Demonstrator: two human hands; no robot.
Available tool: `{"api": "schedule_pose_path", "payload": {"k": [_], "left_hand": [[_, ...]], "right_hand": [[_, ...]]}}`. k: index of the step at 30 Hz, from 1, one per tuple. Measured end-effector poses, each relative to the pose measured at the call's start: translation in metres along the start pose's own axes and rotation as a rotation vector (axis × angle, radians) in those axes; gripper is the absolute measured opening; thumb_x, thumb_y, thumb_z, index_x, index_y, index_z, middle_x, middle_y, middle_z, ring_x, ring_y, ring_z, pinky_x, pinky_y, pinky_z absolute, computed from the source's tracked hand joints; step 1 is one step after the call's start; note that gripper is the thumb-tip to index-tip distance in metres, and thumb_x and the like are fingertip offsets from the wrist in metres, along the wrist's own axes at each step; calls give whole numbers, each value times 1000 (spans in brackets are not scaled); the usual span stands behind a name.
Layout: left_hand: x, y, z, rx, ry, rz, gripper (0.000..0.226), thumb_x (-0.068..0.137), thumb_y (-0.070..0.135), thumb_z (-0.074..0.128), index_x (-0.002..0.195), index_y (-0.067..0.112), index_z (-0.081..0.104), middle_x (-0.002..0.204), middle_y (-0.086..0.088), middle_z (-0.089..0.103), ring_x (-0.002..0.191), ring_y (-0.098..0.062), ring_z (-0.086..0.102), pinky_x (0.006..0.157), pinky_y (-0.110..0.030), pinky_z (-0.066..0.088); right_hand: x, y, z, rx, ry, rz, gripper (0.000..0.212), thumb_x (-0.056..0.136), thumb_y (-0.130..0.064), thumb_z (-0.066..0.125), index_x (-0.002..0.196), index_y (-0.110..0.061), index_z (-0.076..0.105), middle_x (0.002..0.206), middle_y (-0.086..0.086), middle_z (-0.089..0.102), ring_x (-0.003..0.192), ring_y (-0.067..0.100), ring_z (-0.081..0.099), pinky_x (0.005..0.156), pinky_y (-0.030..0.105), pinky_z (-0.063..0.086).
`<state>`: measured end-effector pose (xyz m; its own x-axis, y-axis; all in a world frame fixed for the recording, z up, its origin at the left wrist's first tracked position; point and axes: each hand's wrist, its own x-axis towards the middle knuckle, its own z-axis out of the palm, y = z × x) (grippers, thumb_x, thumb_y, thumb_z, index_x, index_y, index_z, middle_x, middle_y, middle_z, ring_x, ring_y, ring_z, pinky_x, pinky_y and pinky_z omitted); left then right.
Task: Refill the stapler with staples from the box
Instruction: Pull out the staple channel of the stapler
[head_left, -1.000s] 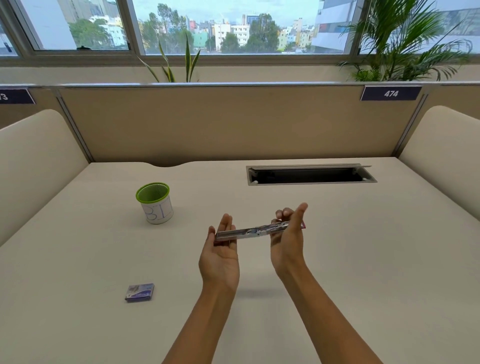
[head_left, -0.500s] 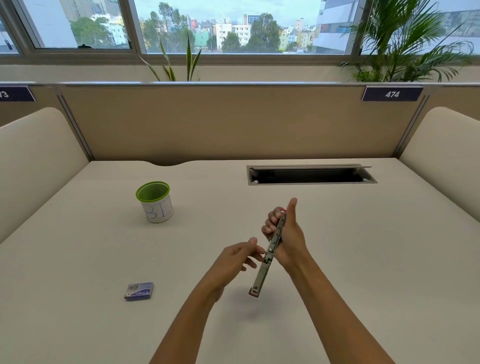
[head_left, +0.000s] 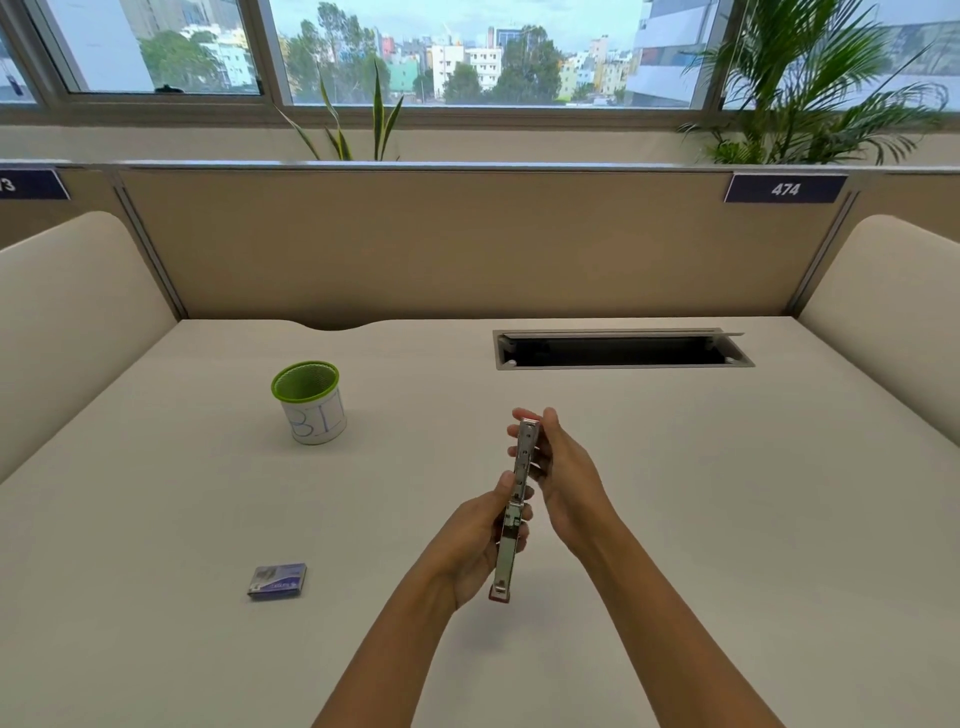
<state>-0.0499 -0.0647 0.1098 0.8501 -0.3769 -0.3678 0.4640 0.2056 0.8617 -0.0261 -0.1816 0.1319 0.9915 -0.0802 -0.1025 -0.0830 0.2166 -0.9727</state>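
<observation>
A stapler (head_left: 517, 499), swung open into one long metal strip, is held above a pale desk (head_left: 727, 519) by both hands, to the right of a green-rimmed cup (head_left: 309, 402) and nearer the viewer. Its near half is gripped by the left hand (head_left: 478, 540), with the thumb laid along the metal and the fingers curled round the far side. Its far half is held by the right hand (head_left: 566, 478), whose fingers are wrapped behind the strip while the thumb is raised beside its tip. The two hands are kept close together, one just beyond the other along the strip. A red part is seen at the stapler's near end, below the left palm. Whether staples are loaded cannot be told.

A small blue box (head_left: 278, 581) is left lying flat on the desk, in front of the cup and slightly to its left, well apart from the hands. The cup itself is stood upright, with blue letters marked on its white side. A dark rectangular slot (head_left: 618, 351) is set into the desk to the right of the cup and a little farther back. A beige partition (head_left: 415, 244) is seen behind the cup, with a plate numbered 474 (head_left: 785, 189) fixed far to the cup's right. Plants and windows are seen beyond.
</observation>
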Motion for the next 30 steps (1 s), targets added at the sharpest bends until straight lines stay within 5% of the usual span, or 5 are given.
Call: {"api": "schedule_pose_path", "payload": {"k": [6, 15, 30], "left_hand": [[2, 0, 3, -177, -74, 30, 38, 87, 44, 51, 96, 13, 71, 80, -2, 66, 62, -13, 55, 63, -29, 49], [1, 0, 4, -245, -103, 18, 30, 88, 39, 52, 96, 17, 71, 79, -1, 64, 66, -13, 55, 64, -30, 46], [-1, -2, 5, -285, -77, 13, 29, 90, 32, 50, 95, 11, 71, 78, -4, 65, 65, -14, 53, 63, -29, 43]], "right_hand": [[-10, 3, 4, -13, -17, 5, 28, 95, -38, 43, 92, -32, 70, 99, -12, 74, 95, 14, 65, 79, 29, 51], [-11, 2, 9, -13, 0, 15, 22, 92, -37, 49, 99, -29, 68, 92, -13, 75, 78, 5, 63, 70, 24, 49], [-15, -7, 10, 127, -17, 118, 21, 90, -29, 48, 93, -26, 68, 89, -10, 74, 77, 9, 60, 55, 18, 47]]}}
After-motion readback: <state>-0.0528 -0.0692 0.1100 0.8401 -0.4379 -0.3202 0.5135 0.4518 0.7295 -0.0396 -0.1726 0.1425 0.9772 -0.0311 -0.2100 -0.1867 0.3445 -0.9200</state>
